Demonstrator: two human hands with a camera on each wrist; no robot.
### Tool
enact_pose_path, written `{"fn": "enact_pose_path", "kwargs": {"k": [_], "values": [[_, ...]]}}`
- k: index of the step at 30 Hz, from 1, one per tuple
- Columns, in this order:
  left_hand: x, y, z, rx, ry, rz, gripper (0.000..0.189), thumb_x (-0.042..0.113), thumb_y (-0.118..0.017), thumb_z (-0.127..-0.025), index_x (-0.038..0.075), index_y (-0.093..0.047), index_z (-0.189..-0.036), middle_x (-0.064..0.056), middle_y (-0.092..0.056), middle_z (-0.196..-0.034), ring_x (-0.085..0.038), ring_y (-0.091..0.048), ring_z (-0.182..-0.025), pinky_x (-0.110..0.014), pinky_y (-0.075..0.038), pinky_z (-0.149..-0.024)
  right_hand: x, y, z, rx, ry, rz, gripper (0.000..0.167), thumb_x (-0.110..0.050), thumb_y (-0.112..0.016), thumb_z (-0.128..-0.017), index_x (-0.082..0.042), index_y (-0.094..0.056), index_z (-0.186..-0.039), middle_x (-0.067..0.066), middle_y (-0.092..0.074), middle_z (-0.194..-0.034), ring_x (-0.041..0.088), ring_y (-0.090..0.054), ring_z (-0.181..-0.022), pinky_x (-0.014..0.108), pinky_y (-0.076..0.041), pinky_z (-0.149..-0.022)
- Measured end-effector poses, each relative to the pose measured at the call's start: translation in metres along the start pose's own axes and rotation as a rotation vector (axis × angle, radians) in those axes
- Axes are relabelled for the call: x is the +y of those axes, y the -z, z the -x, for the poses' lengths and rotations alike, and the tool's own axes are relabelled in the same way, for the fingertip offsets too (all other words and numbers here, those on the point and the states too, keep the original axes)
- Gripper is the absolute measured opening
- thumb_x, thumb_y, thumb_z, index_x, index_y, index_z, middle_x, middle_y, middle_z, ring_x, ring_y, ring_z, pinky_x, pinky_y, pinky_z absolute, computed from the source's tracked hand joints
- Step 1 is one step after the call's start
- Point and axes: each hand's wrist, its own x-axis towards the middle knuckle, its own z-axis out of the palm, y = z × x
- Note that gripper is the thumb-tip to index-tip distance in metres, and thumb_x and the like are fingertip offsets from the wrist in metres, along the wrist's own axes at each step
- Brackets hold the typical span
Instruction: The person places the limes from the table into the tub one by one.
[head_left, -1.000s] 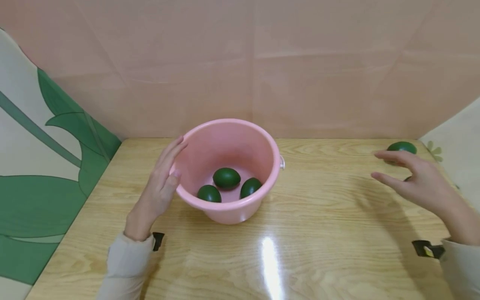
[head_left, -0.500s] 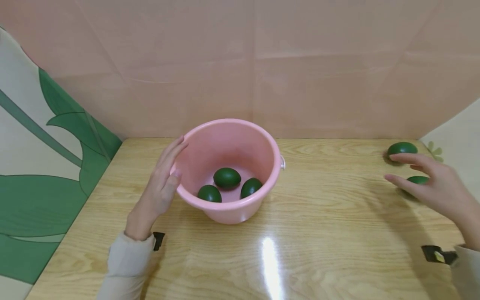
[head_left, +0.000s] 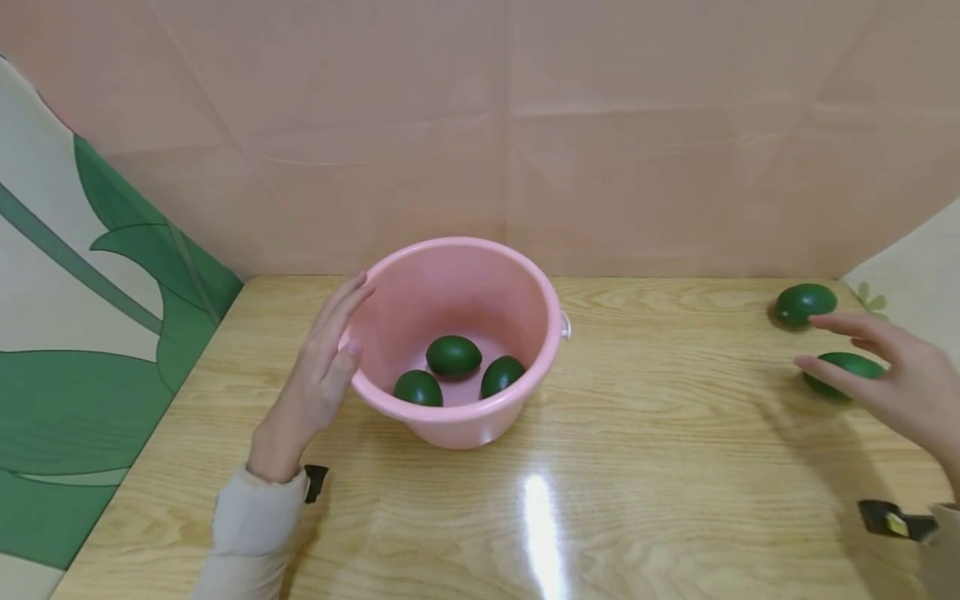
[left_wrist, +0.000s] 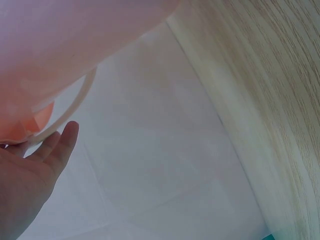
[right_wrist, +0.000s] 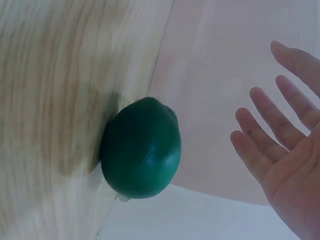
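Note:
A pink bucket [head_left: 462, 427] stands mid-table with three dark green, egg-shaped fruits [head_left: 453, 357] lying in its bottom. My left hand [head_left: 311, 383] rests against its left rim, fingers extended. In the left wrist view, the left hand [left_wrist: 30, 175] lies by the white bucket handle [left_wrist: 82, 95]. Out on the right, my right hand [head_left: 900, 379] hovers above a green fruit [head_left: 846, 373], partly covering it, thumb and fingers spread, holding nothing. Another green fruit [head_left: 804, 303] lies just beyond. The right wrist view has a green fruit [right_wrist: 141, 150] apart from the spread fingers [right_wrist: 272, 122].
The wood-grain table [head_left: 660, 467] runs back to a pinkish cloth wall [head_left: 510, 142]. A panel with printed green leaves [head_left: 75, 408] borders the left side, and a pale panel [head_left: 922, 292] borders the right.
My right hand has moved right and slightly toward me, uncovering more of the nearer green fruit. The left hand and the bucket have stayed put.

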Motion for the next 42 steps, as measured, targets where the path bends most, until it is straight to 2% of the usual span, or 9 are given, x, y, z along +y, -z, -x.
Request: {"fn": "enact_pose_path", "kwargs": {"k": [8,18,23,29,31,33,36,37,42], "values": [[0.001,0.001,0.002,-0.001,-0.002,-0.001,0.057,0.025,-0.036,-0.098,0.012,-0.037,-0.153,-0.006,-0.026,-0.164,-0.029,-0.023,-0.151,-0.068,-0.024,-0.116,0.009,-0.004,0.003,0.074,0.077,-0.021,0.052,0.001,-0.078,-0.078,0.008,-0.059,-0.125,-0.050,-0.038,-0.119,-0.032,-0.031,-0.111,-0.009,-0.019,-0.096],[0.000,0.002,0.002,0.002,-0.003,0.003,0.058,0.023,-0.036,-0.097,0.012,-0.037,-0.153,-0.009,-0.027,-0.163,-0.030,-0.024,-0.151,-0.068,-0.024,-0.116,0.026,-0.001,0.008,0.139,0.062,-0.137,0.060,0.010,-0.074,-0.077,-0.008,-0.061,-0.134,-0.043,-0.047,-0.121,-0.023,-0.038,-0.118,-0.007,-0.024,-0.099],[-0.001,0.001,0.001,0.007,-0.007,0.001,0.059,0.020,-0.036,-0.094,0.010,-0.038,-0.152,-0.009,-0.028,-0.163,-0.030,-0.025,-0.151,-0.066,-0.025,-0.117,0.031,-0.001,0.011,0.115,0.007,-0.141,0.062,0.007,-0.073,-0.080,-0.013,-0.058,-0.137,-0.043,-0.045,-0.121,-0.024,-0.036,-0.117,-0.007,-0.022,-0.098],[0.000,0.000,0.000,0.002,0.002,0.001,0.060,0.021,-0.036,-0.094,0.010,-0.038,-0.152,-0.008,-0.028,-0.163,-0.029,-0.024,-0.151,-0.065,-0.024,-0.118,0.039,-0.002,0.016,0.009,-0.058,-0.064,0.061,-0.004,-0.072,-0.086,0.002,-0.049,-0.142,-0.047,-0.033,-0.124,-0.028,-0.025,-0.116,-0.001,-0.010,-0.105],[0.000,-0.001,0.000,0.000,0.004,0.002,0.059,0.022,-0.036,-0.094,0.011,-0.038,-0.152,-0.008,-0.027,-0.163,-0.029,-0.024,-0.151,-0.065,-0.025,-0.118,0.041,-0.003,0.017,-0.047,-0.096,-0.009,0.062,-0.011,-0.071,-0.089,0.004,-0.045,-0.143,-0.039,-0.031,-0.139,-0.017,-0.022,-0.136,0.010,-0.012,-0.116],[0.000,-0.001,-0.001,0.000,0.003,0.000,0.059,0.023,-0.035,-0.095,0.011,-0.038,-0.153,-0.008,-0.027,-0.163,-0.029,-0.024,-0.151,-0.065,-0.024,-0.118,0.043,-0.004,0.017,-0.098,-0.125,0.022,0.063,-0.016,-0.070,-0.090,0.004,-0.042,-0.144,-0.014,-0.032,-0.158,0.014,-0.021,-0.152,0.035,-0.014,-0.127],[0.000,-0.001,-0.001,0.001,-0.001,-0.002,0.058,0.024,-0.035,-0.096,0.011,-0.038,-0.153,-0.008,-0.027,-0.163,-0.029,-0.024,-0.151,-0.065,-0.023,-0.118,0.046,-0.005,0.017,-0.152,-0.166,0.055,0.066,-0.020,-0.070,-0.091,0.005,-0.040,-0.145,0.035,-0.030,-0.154,0.064,-0.021,-0.137,0.074,-0.015,-0.114],[-0.001,-0.001,-0.001,0.000,-0.002,-0.002,0.058,0.024,-0.035,-0.096,0.011,-0.038,-0.153,-0.009,-0.027,-0.163,-0.029,-0.024,-0.151,-0.065,-0.023,-0.118,0.047,-0.005,0.016,-0.163,-0.175,0.059,0.067,-0.021,-0.070,-0.091,0.006,-0.039,-0.144,0.043,-0.031,-0.146,0.070,-0.022,-0.131,0.082,-0.014,-0.104],[-0.001,0.000,-0.001,0.000,0.000,-0.004,0.058,0.026,-0.036,-0.097,0.012,-0.038,-0.153,-0.009,-0.027,-0.163,-0.030,-0.024,-0.151,-0.066,-0.023,-0.117,0.053,-0.009,0.016,-0.149,-0.199,0.094,0.066,-0.022,-0.071,-0.090,0.006,-0.041,-0.143,0.044,-0.034,-0.144,0.071,-0.031,-0.122,0.081,-0.026,-0.094]]}}
